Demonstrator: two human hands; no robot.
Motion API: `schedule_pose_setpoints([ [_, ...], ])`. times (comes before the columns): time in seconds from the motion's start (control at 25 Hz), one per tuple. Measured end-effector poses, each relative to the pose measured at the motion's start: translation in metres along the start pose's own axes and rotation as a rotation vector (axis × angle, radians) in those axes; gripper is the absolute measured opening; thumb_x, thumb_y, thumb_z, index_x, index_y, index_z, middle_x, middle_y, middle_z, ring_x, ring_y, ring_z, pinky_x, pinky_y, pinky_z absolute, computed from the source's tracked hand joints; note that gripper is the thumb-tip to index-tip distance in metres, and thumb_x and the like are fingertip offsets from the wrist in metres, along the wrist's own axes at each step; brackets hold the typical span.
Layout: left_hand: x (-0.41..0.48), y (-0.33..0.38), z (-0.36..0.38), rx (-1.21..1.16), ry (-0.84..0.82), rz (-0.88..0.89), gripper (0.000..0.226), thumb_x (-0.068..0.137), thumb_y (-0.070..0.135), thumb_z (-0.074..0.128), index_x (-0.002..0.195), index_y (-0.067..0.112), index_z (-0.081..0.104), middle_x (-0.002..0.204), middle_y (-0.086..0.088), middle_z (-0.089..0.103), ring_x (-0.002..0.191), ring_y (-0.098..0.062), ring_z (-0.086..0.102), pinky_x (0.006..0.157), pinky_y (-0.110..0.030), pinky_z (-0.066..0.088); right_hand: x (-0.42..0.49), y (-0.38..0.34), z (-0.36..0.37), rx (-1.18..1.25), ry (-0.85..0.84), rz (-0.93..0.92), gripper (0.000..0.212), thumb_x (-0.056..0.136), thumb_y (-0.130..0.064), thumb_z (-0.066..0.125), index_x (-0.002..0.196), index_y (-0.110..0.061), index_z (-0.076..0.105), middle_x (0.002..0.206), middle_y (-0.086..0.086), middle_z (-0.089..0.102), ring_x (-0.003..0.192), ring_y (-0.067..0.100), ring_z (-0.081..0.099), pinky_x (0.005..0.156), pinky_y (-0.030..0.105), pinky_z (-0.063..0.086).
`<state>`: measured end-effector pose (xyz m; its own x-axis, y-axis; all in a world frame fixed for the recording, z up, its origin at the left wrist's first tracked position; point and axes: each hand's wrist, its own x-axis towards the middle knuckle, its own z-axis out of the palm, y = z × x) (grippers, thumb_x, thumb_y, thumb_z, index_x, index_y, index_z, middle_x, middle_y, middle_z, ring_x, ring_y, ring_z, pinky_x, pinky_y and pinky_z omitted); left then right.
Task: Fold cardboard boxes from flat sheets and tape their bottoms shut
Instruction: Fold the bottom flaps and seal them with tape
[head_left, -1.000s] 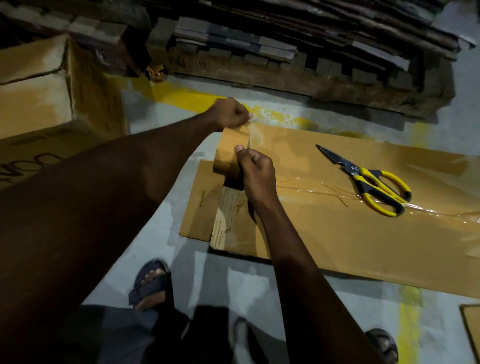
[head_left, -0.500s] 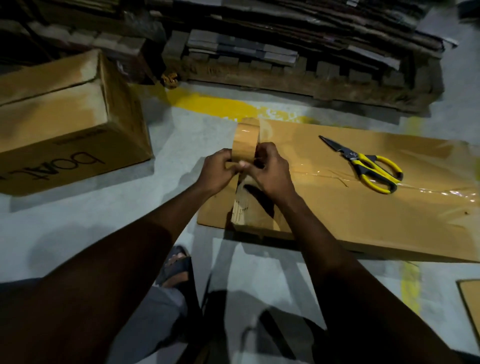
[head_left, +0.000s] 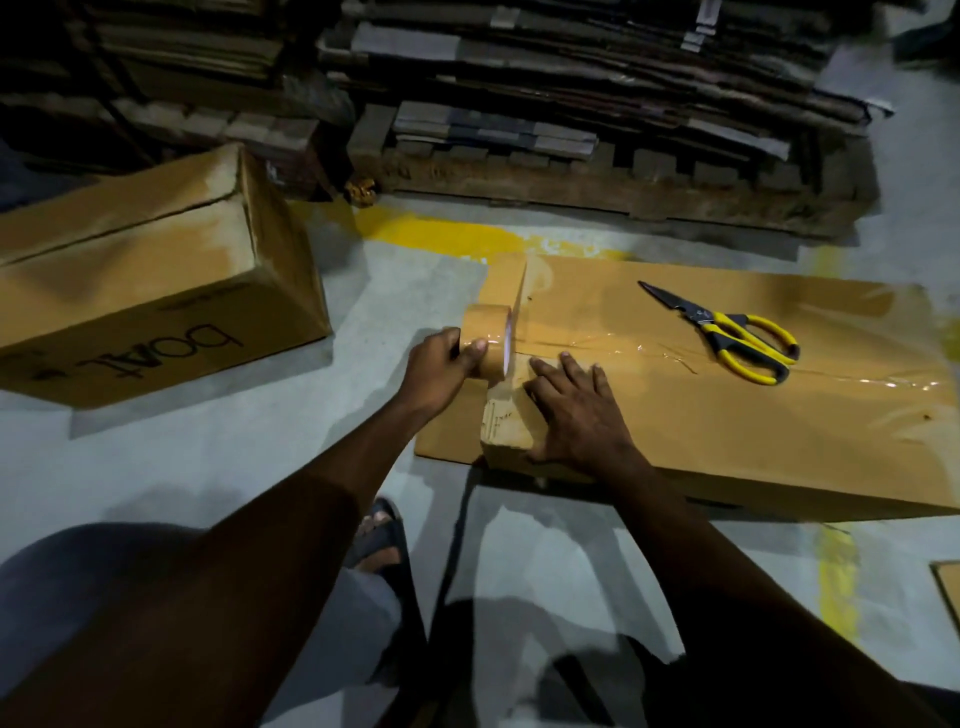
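Long box (head_left: 727, 415) lay on floor (head_left: 208, 467), seam up. Tape strip (head_left: 649, 351) ran along seam; taping judged nearly complete. Left hand (head_left: 439, 364) gripped tape roll (head_left: 485, 340) at box's left end. Right hand (head_left: 576, 410) lay flat beside roll, fingers spread, pressing box top. Likely remaining: wrap end, cut tape. Scissors (head_left: 727, 332) rested on box top. Second folded box (head_left: 156, 291) sat left of long box. Stacked flat sheets (head_left: 571, 78) lay behind it. Grey floor, yellow line (head_left: 441, 236); room dim.

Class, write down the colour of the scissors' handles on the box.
The scissors have yellow handles with black inner grips; clearest in the head view.
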<state>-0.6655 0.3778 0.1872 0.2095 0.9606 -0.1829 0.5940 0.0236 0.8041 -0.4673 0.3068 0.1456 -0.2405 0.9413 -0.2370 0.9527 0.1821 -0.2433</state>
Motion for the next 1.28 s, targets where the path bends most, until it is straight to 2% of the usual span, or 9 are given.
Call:
schedule_pose_setpoints([
  [0.12,-0.024,-0.004,-0.001,-0.120,-0.028,-0.116,0.033,0.086,0.032,0.070,0.107,0.008,0.066,0.099,-0.008,0.071,0.093,-0.022,0.066,0.081,-0.037,0.053,-0.003,0.000,0.002,-0.004,0.003,-0.014,0.098,0.067,-0.062,0.075,0.147,-0.023,0.034,0.163,0.001,0.014,0.151,0.030,0.004,0.118,0.058,0.004],
  [0.28,-0.034,-0.004,0.004,0.034,-0.180,-0.074,0.047,0.084,0.020,0.072,0.126,0.013,0.052,0.117,-0.006,0.064,0.107,-0.021,0.059,0.092,-0.040,0.050,-0.006,0.001,0.005,0.009,0.035,0.015,0.096,0.068,-0.063,0.074,0.148,-0.027,0.034,0.162,0.004,0.016,0.150,0.031,0.004,0.119,0.058,0.005],
  [0.44,-0.044,-0.004,0.001,-0.041,-0.143,-0.022,0.035,0.085,0.025,0.071,0.117,0.016,0.060,0.110,-0.005,0.069,0.101,-0.021,0.065,0.089,-0.042,0.053,-0.010,0.002,0.010,-0.003,0.077,0.043,0.093,0.068,-0.061,0.076,0.146,-0.030,0.037,0.161,0.003,0.022,0.149,0.033,0.010,0.117,0.062,0.010],
  [0.56,-0.072,-0.004,0.006,-0.166,-0.166,-0.056,0.027,0.086,0.022,0.071,0.112,0.023,0.064,0.106,0.002,0.071,0.098,-0.011,0.067,0.087,-0.029,0.054,-0.009,0.001,0.009,-0.007,0.080,0.046,0.092,0.067,-0.058,0.078,0.145,-0.030,0.039,0.160,0.002,0.024,0.149,0.034,0.012,0.116,0.063,0.012],
  [0.68,-0.089,-0.015,0.009,-0.027,-0.156,-0.015,0.035,0.086,0.020,0.070,0.116,0.022,0.052,0.110,0.005,0.065,0.102,-0.009,0.061,0.078,-0.014,0.046,-0.009,-0.001,0.005,0.007,0.056,0.054,0.095,0.068,-0.056,0.079,0.147,-0.030,0.036,0.161,0.002,0.021,0.149,0.033,0.009,0.116,0.062,0.009],
  [0.88,-0.092,-0.012,0.005,-0.076,-0.078,-0.022,0.016,0.092,0.017,0.062,0.106,0.018,0.055,0.099,-0.002,0.066,0.092,-0.017,0.063,0.076,-0.028,0.049,-0.010,-0.001,0.002,0.019,0.029,0.058,0.096,0.070,-0.056,0.077,0.150,-0.030,0.031,0.162,0.000,0.016,0.150,0.032,0.004,0.117,0.061,0.006],
  [1.04,-0.113,-0.019,0.016,-0.126,-0.088,-0.071,0.007,0.094,0.026,0.060,0.093,0.021,0.065,0.080,0.014,0.065,0.075,0.004,0.060,0.067,-0.014,0.044,-0.008,-0.003,0.001,0.010,0.010,0.076,0.095,0.072,-0.057,0.076,0.150,-0.031,0.029,0.163,-0.001,0.013,0.150,0.032,0.002,0.117,0.060,0.005],
  [1.12,-0.123,-0.030,0.024,-0.128,-0.085,-0.127,0.018,0.094,0.031,0.059,0.101,0.015,0.066,0.084,0.009,0.065,0.080,-0.004,0.061,0.068,-0.015,0.043,-0.008,-0.003,0.001,0.007,0.016,0.084,0.095,0.070,-0.056,0.077,0.149,-0.031,0.030,0.163,-0.001,0.014,0.150,0.032,0.003,0.117,0.061,0.006],
  [1.28,-0.126,-0.034,0.032,-0.222,-0.073,-0.201,0.013,0.097,0.024,0.054,0.101,0.016,0.063,0.092,0.001,0.066,0.086,-0.014,0.061,0.072,-0.020,0.045,-0.009,-0.005,0.001,0.022,-0.001,0.088,0.095,0.070,-0.055,0.078,0.149,-0.030,0.030,0.163,-0.001,0.015,0.150,0.033,0.003,0.117,0.062,0.006],
])
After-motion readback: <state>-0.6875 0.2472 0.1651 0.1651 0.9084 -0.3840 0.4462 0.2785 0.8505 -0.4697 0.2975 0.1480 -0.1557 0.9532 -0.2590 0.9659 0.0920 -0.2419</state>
